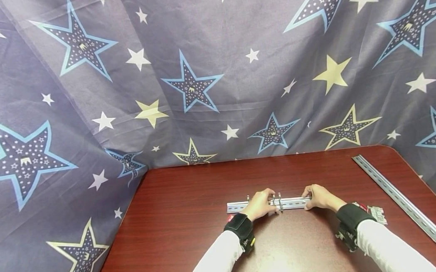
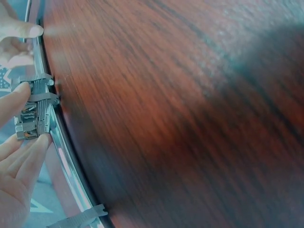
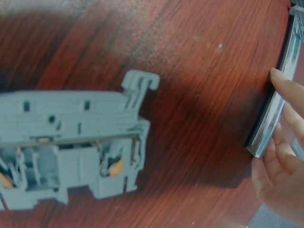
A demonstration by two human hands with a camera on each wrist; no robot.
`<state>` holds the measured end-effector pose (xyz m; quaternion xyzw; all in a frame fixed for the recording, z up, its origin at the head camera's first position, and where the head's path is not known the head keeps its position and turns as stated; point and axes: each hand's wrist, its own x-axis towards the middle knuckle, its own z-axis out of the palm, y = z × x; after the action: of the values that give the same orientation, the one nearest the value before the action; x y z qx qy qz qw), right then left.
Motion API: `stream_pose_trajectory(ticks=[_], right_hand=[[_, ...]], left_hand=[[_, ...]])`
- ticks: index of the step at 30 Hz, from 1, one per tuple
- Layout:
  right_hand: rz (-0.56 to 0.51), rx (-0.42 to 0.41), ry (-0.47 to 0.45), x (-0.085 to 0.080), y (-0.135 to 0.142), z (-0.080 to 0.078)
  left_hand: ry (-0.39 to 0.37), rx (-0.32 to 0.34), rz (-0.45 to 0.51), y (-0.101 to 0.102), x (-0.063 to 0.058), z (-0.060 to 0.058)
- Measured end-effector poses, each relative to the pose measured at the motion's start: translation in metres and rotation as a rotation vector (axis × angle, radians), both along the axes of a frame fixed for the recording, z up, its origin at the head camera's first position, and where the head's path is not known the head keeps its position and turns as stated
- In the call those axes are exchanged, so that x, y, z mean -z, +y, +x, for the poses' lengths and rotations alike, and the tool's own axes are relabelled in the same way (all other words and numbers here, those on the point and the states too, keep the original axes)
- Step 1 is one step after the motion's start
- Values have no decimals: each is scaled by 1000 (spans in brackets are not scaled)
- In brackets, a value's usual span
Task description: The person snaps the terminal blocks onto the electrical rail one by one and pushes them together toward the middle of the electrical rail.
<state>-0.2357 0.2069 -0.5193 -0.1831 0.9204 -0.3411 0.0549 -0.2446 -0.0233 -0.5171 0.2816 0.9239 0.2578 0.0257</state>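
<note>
Left hand [image 1: 259,205]: grip closed, thumb and fingertips pinching a grey terminal block [image 2: 28,116] across its length. Right hand [image 1: 318,197]: grip closed on the right end of the slotted metal rail [image 1: 294,203]. The rail lies crosswise on the tabletop [image 1: 191,189], with the pinched block at about its middle. A thin upright grey piece [image 1: 280,202] stands on the rail just to the right of that block; another clip-like piece [image 2: 80,219] sits toward the left end.

Risks, as we judge them:
1. We cannot see the block's feet. If one end catches the rail's lip and the other does not, the block would sit skewed; uneven finger pressure would be the cause.
2. The right hand holds only one end, so a hard push at the middle could pivot or slide the rail.
3. Sideways force could shove the neighbouring thin piece along the rail.
4. Loose grey blocks [image 1: 378,215] lie beside the right wrist strap [image 1: 352,219]; we suspect a backward sweep of that arm would scatter them.
</note>
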Motion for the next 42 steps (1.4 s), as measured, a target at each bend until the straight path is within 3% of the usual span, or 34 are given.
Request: stream_pose_trajectory(ticks=[6,9,10,13,16,17,22,31,42], right_hand=[[-12,1,-10,5,3,-4],[-54,-22,-1,17,9,-10],[-98,-55,34,29,14,-17],[-105,-80,56,37,17,-22],[-104,-61,39,30,14,-18],[-65,-34,11,19,10,-11],[-25,-22,20,5,2,-2],[-35,-16,12,2,1,0],[-32,-19,8,2,1,0]], left_hand=[[17,-3,-19,1,-1,1],[28,-5,-35,0,0,2],[29,-4,-33,0,0,2],[40,3,-42,-2,1,3],[36,9,-37,-5,-2,3],[34,10,-40,-6,-3,3],[11,15,-30,-16,-13,2],[24,34,21,-43,-25,-3],[48,-29,-7,-70,-23,-6]])
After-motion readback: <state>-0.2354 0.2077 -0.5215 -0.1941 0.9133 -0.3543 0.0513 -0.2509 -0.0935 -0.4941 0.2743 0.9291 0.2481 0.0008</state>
